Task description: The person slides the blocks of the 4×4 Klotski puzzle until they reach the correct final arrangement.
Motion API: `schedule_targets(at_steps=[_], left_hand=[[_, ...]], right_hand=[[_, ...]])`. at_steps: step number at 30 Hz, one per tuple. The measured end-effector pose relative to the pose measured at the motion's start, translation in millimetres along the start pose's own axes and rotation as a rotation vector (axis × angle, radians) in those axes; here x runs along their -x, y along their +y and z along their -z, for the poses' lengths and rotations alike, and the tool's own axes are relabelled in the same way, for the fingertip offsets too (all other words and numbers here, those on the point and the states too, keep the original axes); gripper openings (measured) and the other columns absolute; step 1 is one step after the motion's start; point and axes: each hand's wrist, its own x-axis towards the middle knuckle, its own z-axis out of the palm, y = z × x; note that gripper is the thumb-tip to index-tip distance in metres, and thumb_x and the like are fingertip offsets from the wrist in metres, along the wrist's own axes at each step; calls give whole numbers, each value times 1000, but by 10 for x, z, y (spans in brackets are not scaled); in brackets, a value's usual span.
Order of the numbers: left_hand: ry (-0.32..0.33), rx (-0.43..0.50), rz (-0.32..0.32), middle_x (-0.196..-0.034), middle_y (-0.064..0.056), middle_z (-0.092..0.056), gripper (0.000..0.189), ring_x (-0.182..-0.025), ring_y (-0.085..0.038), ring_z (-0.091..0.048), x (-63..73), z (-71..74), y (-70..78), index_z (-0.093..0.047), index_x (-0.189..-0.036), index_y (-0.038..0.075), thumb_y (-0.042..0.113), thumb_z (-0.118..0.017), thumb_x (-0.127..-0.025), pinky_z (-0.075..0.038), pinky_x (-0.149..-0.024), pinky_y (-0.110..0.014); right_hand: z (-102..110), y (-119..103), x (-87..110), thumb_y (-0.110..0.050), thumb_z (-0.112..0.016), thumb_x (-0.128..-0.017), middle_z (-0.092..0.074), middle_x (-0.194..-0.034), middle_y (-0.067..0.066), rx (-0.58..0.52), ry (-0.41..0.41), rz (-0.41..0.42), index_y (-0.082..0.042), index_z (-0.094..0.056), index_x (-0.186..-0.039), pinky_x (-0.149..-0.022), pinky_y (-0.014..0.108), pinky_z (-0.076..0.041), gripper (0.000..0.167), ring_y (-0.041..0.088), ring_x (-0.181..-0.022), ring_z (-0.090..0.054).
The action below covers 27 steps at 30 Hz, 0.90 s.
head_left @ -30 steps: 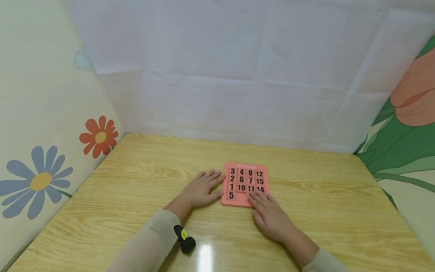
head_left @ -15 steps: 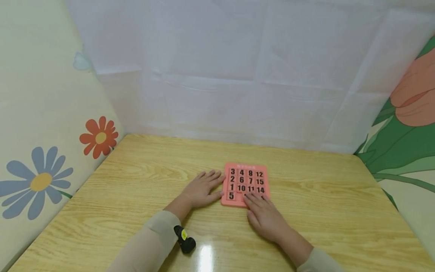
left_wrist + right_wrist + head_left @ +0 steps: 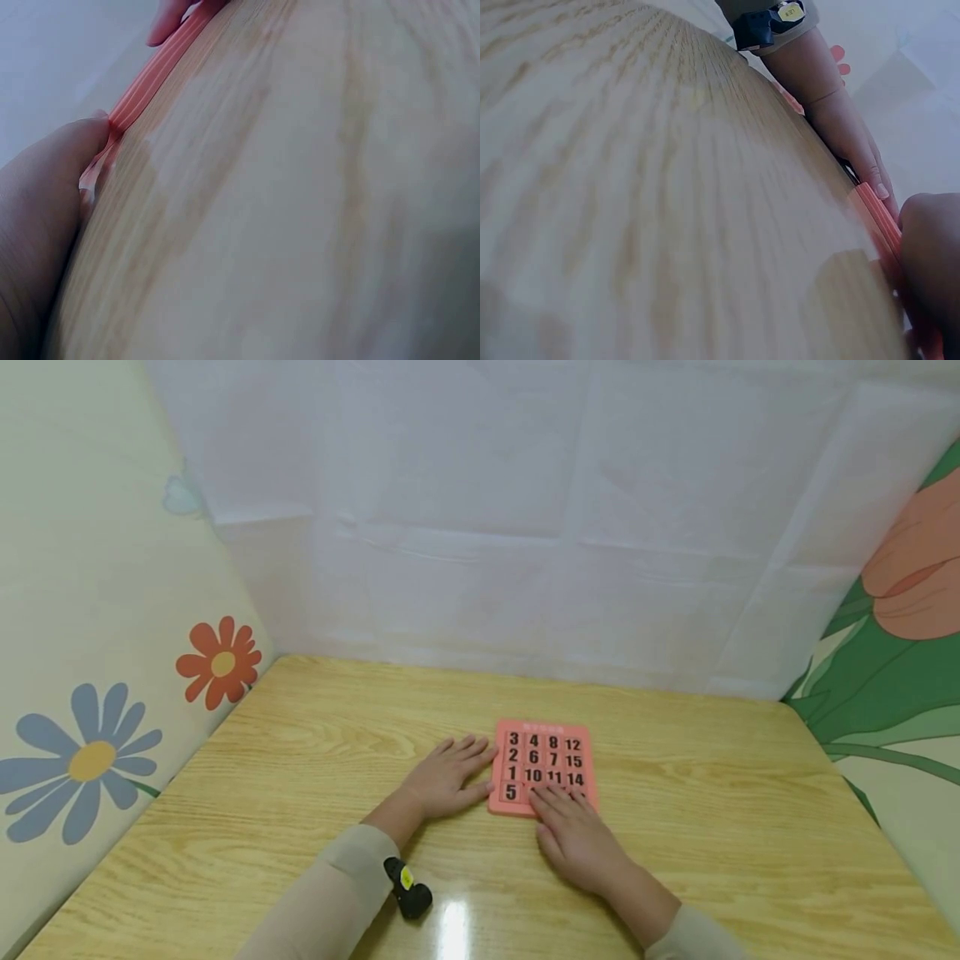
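Observation:
A pink sliding number puzzle (image 3: pixel 496 777) lies flat on the wooden table, its black-numbered tiles in rows. My left hand (image 3: pixel 446 779) rests at its left side, fingers extended, thumb and fingertips touching the frame. In the left wrist view the thumb (image 3: pixel 56 161) meets the puzzle's edge (image 3: pixel 161 71). Over the bottom row lies my right hand (image 3: pixel 581 839), its fairly straight fingers on the tiles right of the 5 tile (image 3: pixel 511 792). These fingers hide most of that row's numbers. The right wrist view shows my right hand (image 3: pixel 934 262) only in part.
A black wrist camera (image 3: pixel 408 889) with a yellow label sits on the left sleeve. The wooden table (image 3: pixel 712 793) extends around both hands. A white cloth (image 3: pixel 465 527) hangs behind it, and flower-printed panels (image 3: pixel 97 610) stand at the sides.
My right hand has slid left along the bottom row; the gap right of the 5 tile is now covered, with a tile partly visible there. My left hand and the frame have stayed put.

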Motion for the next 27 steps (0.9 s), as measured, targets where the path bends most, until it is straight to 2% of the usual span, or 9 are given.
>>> schedule_targets(at_steps=[13,27], left_hand=[[13,-2,0,-162,-6,-28,65,-152,-28,-21,-4,-21,-13,-32,-155,19,52,-41,-100,-15,-125,-50],[6,7,-11,-162,-7,-26,66,-152,-29,-20,0,0,-3,-30,-155,18,52,-42,-100,-13,-125,-51]], right_hand=[[-22,-19,-23,-26,-45,-102,-44,-154,6,11,31,24,-8,-46,-146,-121,51,-25,48,29,-146,-35],[50,130,105,-24,-46,-101,-42,-154,10,1,41,-49,-6,-47,-145,-123,51,-21,47,29,-145,-36]])
